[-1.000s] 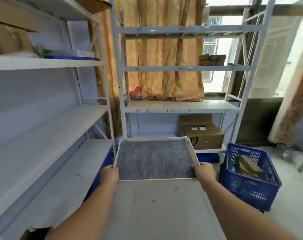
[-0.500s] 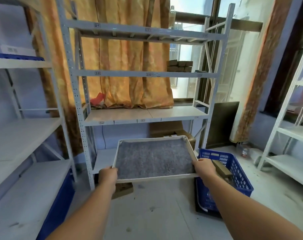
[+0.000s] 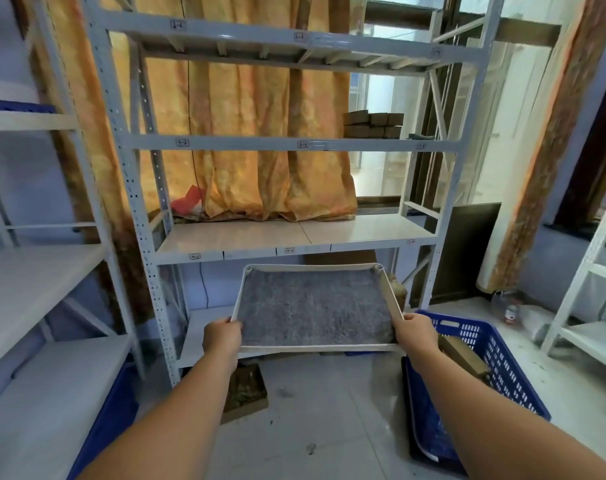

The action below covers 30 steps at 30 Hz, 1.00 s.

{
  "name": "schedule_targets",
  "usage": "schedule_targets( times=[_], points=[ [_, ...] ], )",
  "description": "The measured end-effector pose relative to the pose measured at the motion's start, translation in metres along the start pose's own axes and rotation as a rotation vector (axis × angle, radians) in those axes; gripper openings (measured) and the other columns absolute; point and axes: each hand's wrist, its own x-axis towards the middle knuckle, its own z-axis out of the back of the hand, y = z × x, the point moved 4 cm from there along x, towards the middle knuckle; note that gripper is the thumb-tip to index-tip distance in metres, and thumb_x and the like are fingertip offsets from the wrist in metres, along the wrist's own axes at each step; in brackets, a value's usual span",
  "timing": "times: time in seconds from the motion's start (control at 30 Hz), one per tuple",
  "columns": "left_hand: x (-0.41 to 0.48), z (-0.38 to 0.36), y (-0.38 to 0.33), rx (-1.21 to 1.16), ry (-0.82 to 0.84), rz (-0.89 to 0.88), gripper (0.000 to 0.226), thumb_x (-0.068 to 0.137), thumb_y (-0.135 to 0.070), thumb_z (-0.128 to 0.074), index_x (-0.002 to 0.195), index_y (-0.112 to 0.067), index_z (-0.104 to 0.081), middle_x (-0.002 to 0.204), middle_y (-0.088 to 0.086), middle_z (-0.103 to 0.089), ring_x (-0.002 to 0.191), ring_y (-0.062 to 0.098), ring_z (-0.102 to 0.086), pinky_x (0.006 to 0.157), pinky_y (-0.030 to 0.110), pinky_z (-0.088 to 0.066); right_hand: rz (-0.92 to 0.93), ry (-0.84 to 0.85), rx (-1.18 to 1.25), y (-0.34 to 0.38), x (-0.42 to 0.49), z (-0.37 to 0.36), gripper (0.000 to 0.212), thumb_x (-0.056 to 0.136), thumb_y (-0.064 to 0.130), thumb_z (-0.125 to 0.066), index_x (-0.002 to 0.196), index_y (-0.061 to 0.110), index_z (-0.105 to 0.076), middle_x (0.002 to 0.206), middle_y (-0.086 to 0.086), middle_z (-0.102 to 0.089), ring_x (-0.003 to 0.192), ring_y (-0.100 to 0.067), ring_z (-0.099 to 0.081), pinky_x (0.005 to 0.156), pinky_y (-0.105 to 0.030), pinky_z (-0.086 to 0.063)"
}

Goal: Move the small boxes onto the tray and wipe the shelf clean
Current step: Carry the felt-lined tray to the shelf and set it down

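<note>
I hold a white-rimmed tray (image 3: 313, 267) lined with grey felt in front of me, level and with nothing on it. My left hand (image 3: 222, 337) grips its near left corner and my right hand (image 3: 415, 332) grips its near right corner. Several small brown boxes (image 3: 372, 124) are stacked at the right end of the upper shelf (image 3: 260, 143) of the grey metal rack straight ahead. The tray hangs just below the rack's middle shelf (image 3: 294, 233), which is bare apart from a red scrap at its left end.
A blue plastic crate (image 3: 485, 368) holding cardboard stands on the floor at my right. A flat brown box (image 3: 246, 389) lies on the floor under the tray. White shelving runs along the left (image 3: 35, 282) and at the far right (image 3: 592, 299). An orange curtain hangs behind the rack.
The view has turned from the left shelving toward the rack ahead and come closer to it. The tray has left the surface it rested on and is carried in both hands.
</note>
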Motion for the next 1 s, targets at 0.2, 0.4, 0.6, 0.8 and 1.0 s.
schedule_targets(
  times=[0.2, 0.4, 0.6, 0.8, 1.0],
  points=[
    [0.043, -0.051, -0.023, 0.012, -0.031, -0.05, 0.027, 0.091, -0.009, -0.05, 0.112, -0.006, -0.067, 0.088, 0.013, -0.063, 0.088, 0.035, -0.06, 0.07, 0.035, -0.043, 0.04, 0.039, 0.061, 0.013, 0.086, -0.014, 0.024, 0.093, 0.018, -0.049, 0.084, 0.005, -0.067, 0.083, -0.018, -0.065, 0.077, -0.027, -0.058, 0.079, -0.046, -0.052],
    [0.073, -0.115, -0.052, 0.026, -0.021, -0.073, 0.016, 0.09, -0.008, -0.051, 0.09, -0.007, -0.067, 0.077, 0.011, -0.062, 0.084, 0.035, -0.061, 0.066, 0.035, -0.04, 0.064, 0.075, 0.111, 0.018, 0.177, -0.011, 0.025, 0.09, 0.013, -0.049, 0.09, -0.004, -0.067, 0.073, -0.013, -0.058, 0.07, -0.026, -0.05, 0.066, -0.035, -0.038],
    [0.102, -0.158, -0.06, 0.092, -0.06, -0.069, 0.013, 0.091, -0.008, -0.052, 0.084, -0.013, -0.062, 0.093, 0.016, -0.064, 0.094, 0.038, -0.062, 0.084, 0.05, -0.052, 0.033, 0.11, 0.123, 0.009, 0.231, -0.027, 0.024, 0.091, 0.015, -0.049, 0.073, 0.012, -0.065, 0.081, -0.015, -0.066, 0.077, -0.031, -0.058, 0.075, -0.04, -0.048],
    [0.144, -0.182, -0.068, 0.065, -0.08, -0.085, 0.022, 0.093, -0.008, -0.051, 0.108, -0.003, -0.065, 0.094, 0.014, -0.063, 0.091, 0.034, -0.06, 0.076, 0.042, -0.05, 0.071, 0.095, 0.106, 0.039, 0.283, -0.049, 0.026, 0.094, 0.021, -0.049, 0.071, 0.019, -0.062, 0.079, -0.008, -0.065, 0.08, -0.028, -0.062, 0.083, -0.049, -0.053],
    [0.212, -0.202, -0.114, 0.017, -0.077, -0.219, 0.01, 0.091, -0.008, -0.054, 0.088, -0.014, -0.062, 0.089, 0.012, -0.063, 0.083, 0.027, -0.057, 0.072, 0.036, -0.043, 0.191, 0.048, 0.108, 0.1, 0.342, -0.074, 0.024, 0.097, 0.028, -0.046, 0.091, 0.014, -0.065, 0.08, -0.001, -0.062, 0.073, -0.015, -0.056, 0.067, -0.032, -0.046]
  ],
)
